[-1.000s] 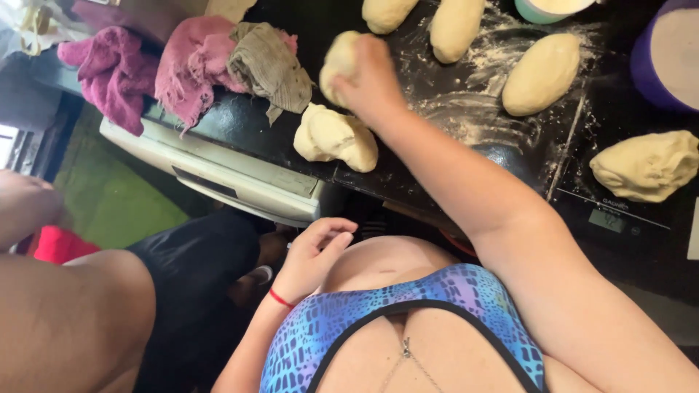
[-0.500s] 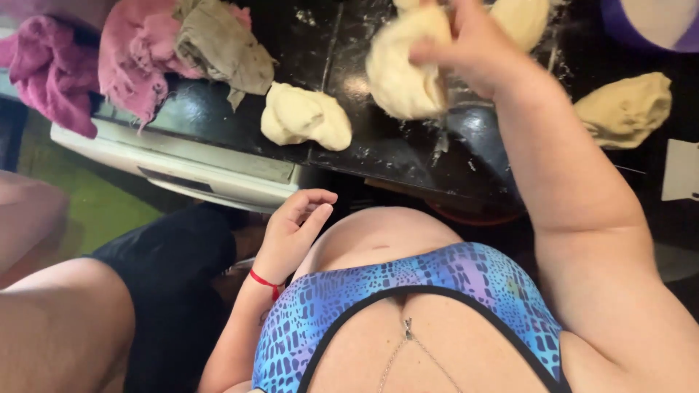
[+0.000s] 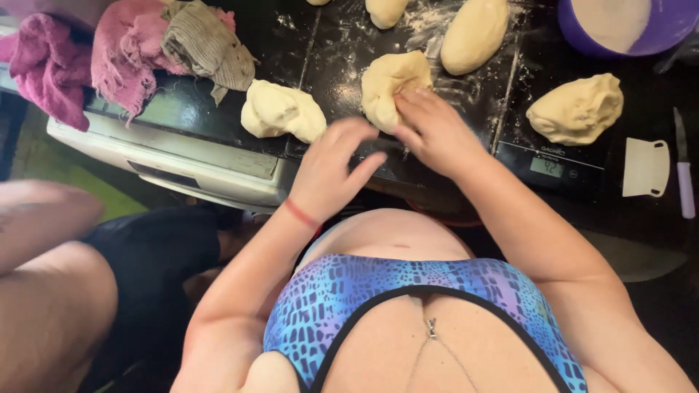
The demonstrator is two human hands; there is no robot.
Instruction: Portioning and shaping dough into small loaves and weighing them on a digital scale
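Observation:
On the black, flour-dusted stove top (image 3: 328, 44) lies a pale lump of dough (image 3: 389, 84). My right hand (image 3: 437, 131) has its fingertips pressed onto the near edge of that lump. My left hand (image 3: 328, 171), with a red band at the wrist, hovers open just left of it, fingers spread and holding nothing. A second rough dough lump (image 3: 280, 113) sits close to the left hand, at the stove's front edge.
Shaped dough rolls (image 3: 473, 33) lie farther back. Another dough lump (image 3: 577, 109) rests on a black kitchen scale (image 3: 553, 167). A white scraper (image 3: 646, 169), a knife (image 3: 684, 182), a purple bowl (image 3: 626, 29) and pink and grey cloths (image 3: 138, 54) lie around. Another person's leg (image 3: 51, 291) is at left.
My left hand has risen from my belly to the stove's edge. My right hand has brought the dough lump down from the back and set it on the near surface.

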